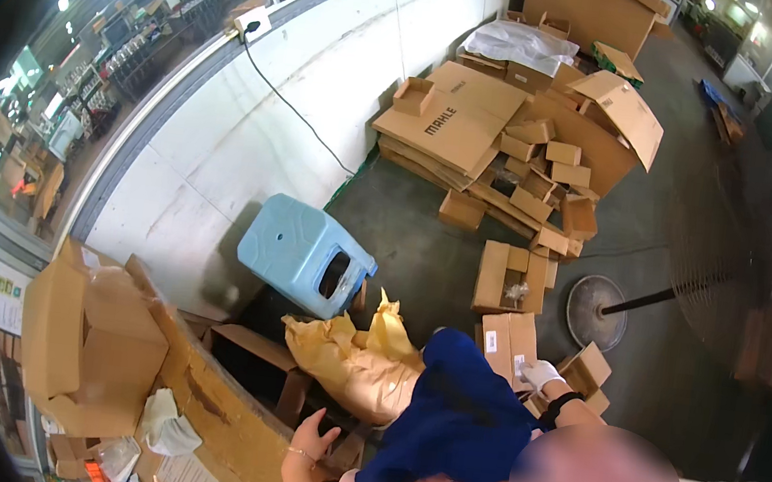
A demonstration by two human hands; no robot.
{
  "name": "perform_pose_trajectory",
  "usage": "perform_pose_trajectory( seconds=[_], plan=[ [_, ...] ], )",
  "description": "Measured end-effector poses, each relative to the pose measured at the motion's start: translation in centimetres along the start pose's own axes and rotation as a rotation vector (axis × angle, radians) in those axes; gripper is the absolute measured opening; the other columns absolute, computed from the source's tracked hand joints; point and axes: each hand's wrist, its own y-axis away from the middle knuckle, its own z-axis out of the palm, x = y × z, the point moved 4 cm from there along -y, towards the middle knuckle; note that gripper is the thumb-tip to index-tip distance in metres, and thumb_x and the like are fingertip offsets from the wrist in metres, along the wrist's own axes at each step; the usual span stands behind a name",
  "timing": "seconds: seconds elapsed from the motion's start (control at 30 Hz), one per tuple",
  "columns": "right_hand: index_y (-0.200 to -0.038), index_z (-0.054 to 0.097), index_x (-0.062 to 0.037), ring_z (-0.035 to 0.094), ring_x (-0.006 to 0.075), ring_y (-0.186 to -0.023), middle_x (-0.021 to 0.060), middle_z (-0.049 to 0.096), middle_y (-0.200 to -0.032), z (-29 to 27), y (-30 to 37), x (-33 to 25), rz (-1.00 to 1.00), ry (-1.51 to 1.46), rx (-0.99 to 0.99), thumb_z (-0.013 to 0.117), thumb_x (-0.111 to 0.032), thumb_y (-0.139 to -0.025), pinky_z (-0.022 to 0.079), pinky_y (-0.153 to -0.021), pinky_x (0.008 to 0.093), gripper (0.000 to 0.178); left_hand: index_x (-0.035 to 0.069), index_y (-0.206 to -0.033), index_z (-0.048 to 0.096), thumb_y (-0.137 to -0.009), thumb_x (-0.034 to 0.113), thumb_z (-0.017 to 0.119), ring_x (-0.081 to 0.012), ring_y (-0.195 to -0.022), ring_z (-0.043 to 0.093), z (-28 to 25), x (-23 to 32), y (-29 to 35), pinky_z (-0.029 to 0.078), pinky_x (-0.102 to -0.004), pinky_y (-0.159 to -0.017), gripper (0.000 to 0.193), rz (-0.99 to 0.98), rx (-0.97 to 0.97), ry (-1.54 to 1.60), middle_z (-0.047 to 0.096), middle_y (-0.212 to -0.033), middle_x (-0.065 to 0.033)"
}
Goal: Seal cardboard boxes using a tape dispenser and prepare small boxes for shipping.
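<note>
My left hand (314, 436), bare with a thin bracelet at the wrist, has its fingers apart and holds nothing. It hangs beside an open dark-inside cardboard carton (256, 345) and a crumpled yellow-brown paper sack (361, 365). On my other side, my right hand (540, 375) wears a white glove. Its fingers are closed at the edge of a small cardboard box (507, 337) with white labels; the fingertips are partly hidden. An open small carton (587, 370) lies right by that wrist. My blue apron (452, 413) covers the ground between both hands.
A blue plastic stool (298, 250) stands by the white wall. Ahead are flattened cardboard sheets (454, 119) and a heap of small boxes (536, 197). A pedestal fan's round base (595, 310) is at right. Left, a big open carton (99, 341) sits near a long cardboard wall (212, 403).
</note>
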Motion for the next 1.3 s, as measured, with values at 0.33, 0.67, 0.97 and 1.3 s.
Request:
perform_pose_trajectory(
  seconds=[0.33, 0.67, 0.97, 1.3],
  plan=[
    [-0.104, 0.056, -0.0077, 0.060, 0.0284, -0.085, 0.0185, 0.062, -0.090, -15.4, -25.6, -13.2, -0.023, -0.474, 0.114, 0.053, -0.026, -0.079, 0.047, -0.070, 0.0350, 0.031, 0.001, -0.116, 0.050, -0.068, 0.022, 0.070, -0.0316, -0.102, 0.053, 1.9, 0.3, -8.3, 0.042, -0.0362, -0.087, 0.056, -0.422, 0.028, 0.284, 0.056, -0.107, -0.0184],
    [-0.121, 0.040, -0.0024, 0.050, 0.0252, -0.095, 0.0163, 0.049, -0.109, -25.7, -55.1, -21.2, 0.275, -1.153, 0.067, 0.050, -0.032, -0.086, 0.040, -0.091, 0.0422, 0.047, -0.002, -0.121, 0.045, -0.081, 0.017, 0.061, -0.0236, -0.109, 0.049, 7.7, 1.6, -14.6, 0.039, -0.0313, -0.091, 0.047, -0.838, -0.255, 0.450, 0.052, -0.118, -0.0161],
    [-0.122, 0.042, -0.0153, 0.037, 0.0216, -0.117, 0.0022, 0.039, -0.129, -24.7, -69.4, -19.8, 0.147, -1.411, 0.163, 0.060, -0.016, -0.081, 0.039, -0.090, 0.0418, 0.044, 0.004, -0.122, 0.044, -0.086, 0.026, 0.055, -0.0058, -0.058, 0.043, 6.0, 7.2, -19.4, 0.036, -0.0192, -0.049, 0.044, -1.087, -0.064, 0.761, 0.050, -0.075, 0.0021],
    [-0.100, 0.058, -0.0215, 0.049, 0.0120, -0.072, -0.0056, 0.058, -0.090, -25.0, -70.1, -24.8, 0.303, -1.842, 0.064, 0.065, -0.031, -0.079, 0.040, -0.047, 0.0223, 0.024, 0.006, -0.119, 0.047, -0.087, 0.023, 0.055, -0.0085, -0.067, 0.052, 5.0, 9.4, -19.8, 0.043, -0.0203, -0.055, 0.038, -1.151, -0.086, 0.794, 0.058, -0.084, -0.0028]
  ],
)
